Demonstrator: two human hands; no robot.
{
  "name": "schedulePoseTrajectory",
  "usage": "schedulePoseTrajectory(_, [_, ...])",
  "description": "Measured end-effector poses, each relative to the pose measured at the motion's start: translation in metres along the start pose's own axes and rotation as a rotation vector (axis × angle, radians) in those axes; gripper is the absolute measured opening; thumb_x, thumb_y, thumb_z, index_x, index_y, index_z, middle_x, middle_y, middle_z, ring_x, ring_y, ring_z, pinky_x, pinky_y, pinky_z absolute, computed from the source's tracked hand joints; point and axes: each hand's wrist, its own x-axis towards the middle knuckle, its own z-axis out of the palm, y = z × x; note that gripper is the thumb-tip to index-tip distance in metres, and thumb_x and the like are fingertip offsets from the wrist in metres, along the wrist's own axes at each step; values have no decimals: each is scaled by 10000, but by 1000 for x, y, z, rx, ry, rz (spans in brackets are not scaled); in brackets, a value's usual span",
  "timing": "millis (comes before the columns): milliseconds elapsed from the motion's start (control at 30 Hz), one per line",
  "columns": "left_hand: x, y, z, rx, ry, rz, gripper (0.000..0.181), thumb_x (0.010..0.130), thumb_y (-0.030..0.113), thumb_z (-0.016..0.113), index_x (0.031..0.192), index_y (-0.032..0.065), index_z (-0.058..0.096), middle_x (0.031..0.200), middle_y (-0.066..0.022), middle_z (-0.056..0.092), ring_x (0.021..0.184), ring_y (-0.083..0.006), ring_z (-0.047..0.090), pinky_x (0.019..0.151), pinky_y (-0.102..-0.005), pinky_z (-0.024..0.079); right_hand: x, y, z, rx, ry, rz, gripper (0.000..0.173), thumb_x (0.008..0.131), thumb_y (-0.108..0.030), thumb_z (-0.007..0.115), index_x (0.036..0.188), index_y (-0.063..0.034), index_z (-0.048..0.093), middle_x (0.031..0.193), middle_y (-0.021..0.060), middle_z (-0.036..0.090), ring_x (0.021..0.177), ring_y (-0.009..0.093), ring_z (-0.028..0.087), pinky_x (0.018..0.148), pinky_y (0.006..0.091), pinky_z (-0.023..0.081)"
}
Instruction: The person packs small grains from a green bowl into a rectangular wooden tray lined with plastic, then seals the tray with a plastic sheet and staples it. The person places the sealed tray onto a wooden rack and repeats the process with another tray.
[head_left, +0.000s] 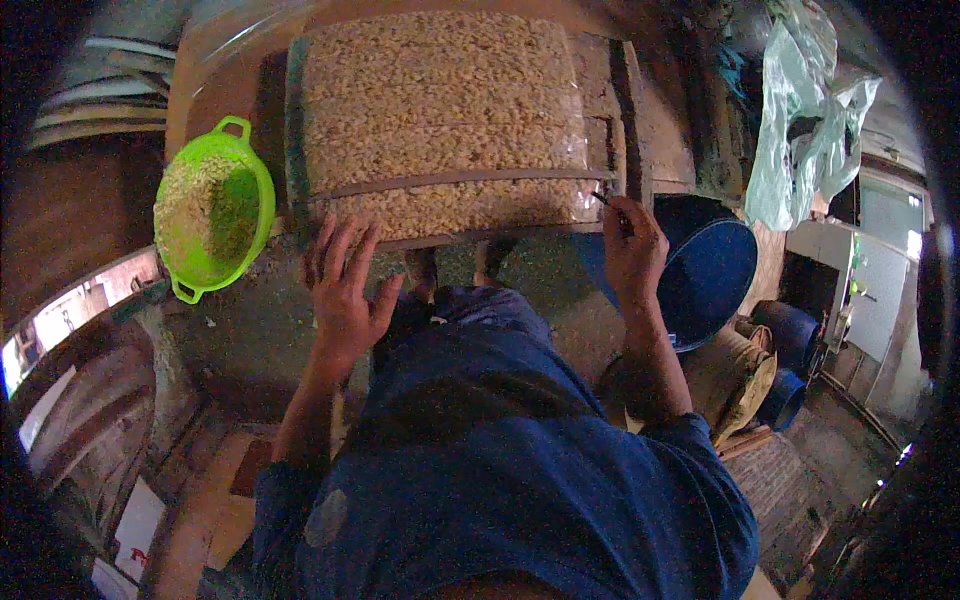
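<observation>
A broad, flat slab of pale nut-like pieces (442, 97) lies in a frame with a raised wooden side (630, 127). Across its near part runs a straight brown strip (465, 181), with a narrow band of the same pieces (450, 210) on my side of it. My left hand (345, 277) has its fingers spread over the left end of this band. At the right end, my right hand (634, 244) pinches a thin dark tool (600, 198), its tip by the band's edge. Most of the tool is hidden in my fingers. Shiny clear film (589, 196) shows along the right edge.
A bright green two-handled plastic basket (262, 202) with pale crumbs stands at left. Close to my right forearm is a large blue tub (712, 277). A translucent plastic bag (802, 127) hangs at upper right, and blue barrels (787, 330) stand beyond a yellowish sack (746, 382).
</observation>
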Motion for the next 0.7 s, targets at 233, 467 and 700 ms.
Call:
schedulePoseTrajectory(233, [13, 31, 16, 43, -97, 13, 613, 877, 395, 617, 1394, 87, 499, 1443, -129, 445, 1381, -348, 344, 1138, -512, 158, 9, 32, 7, 91, 7, -106, 158, 852, -113, 680, 1008, -94, 693, 902, 118, 686, 765, 289, 676, 679, 364, 541])
schedulePoseTrajectory(467, [14, 39, 22, 74, -118, -11, 605, 884, 387, 608, 1398, 89, 495, 1451, -124, 445, 1386, -329, 353, 1138, -508, 159, 17, 29, 3, 6, -72, -193, 155, 854, -102, 683, 1005, -76, 701, 914, 129, 690, 785, 305, 686, 691, 360, 547])
schedulePoseTrajectory(700, [15, 54, 26, 137, -127, -68, 609, 883, 385, 611, 1399, 83, 495, 1464, -133, 430, 1406, -329, 327, 1136, -511, 159, 13, 40, -12, 40, 14, -140, 135, 853, -87, 690, 987, -80, 711, 884, 126, 691, 756, 259, 683, 680, 335, 540])
